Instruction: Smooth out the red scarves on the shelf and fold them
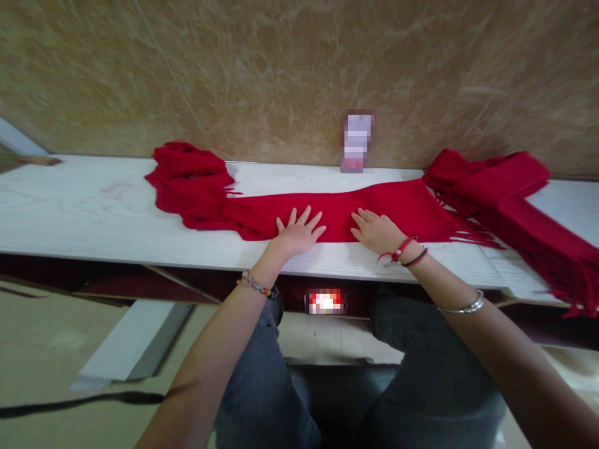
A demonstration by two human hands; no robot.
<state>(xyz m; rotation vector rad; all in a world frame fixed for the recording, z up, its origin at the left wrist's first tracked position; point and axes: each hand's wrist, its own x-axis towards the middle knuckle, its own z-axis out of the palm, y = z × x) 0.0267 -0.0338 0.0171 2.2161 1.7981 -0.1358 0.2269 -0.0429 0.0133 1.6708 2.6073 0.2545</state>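
A red scarf (pixel 337 215) lies stretched along the white tabletop, its fringed end spread toward the right and its left part bunched in a loose heap (pixel 191 184). My left hand (pixel 299 232) rests flat on the middle of the scarf with its fingers spread, a ring on one finger. To its right, my right hand (pixel 377 231) lies palm down on the same cloth, fingers stretched out and close together. Neither hand grasps the fabric. A second red fringed scarf (pixel 510 199) lies folded over itself at the right, touching the first one's fringed end.
A brown marbled wall (pixel 262 75) rises behind the narrow white table (pixel 93 206). A blurred-out label (pixel 358 140) is at the wall's foot. Under the tabletop runs a dark red shelf (pixel 116 280), and a white beam (pixel 135 340) slopes down at the left. My knees are below the front edge.
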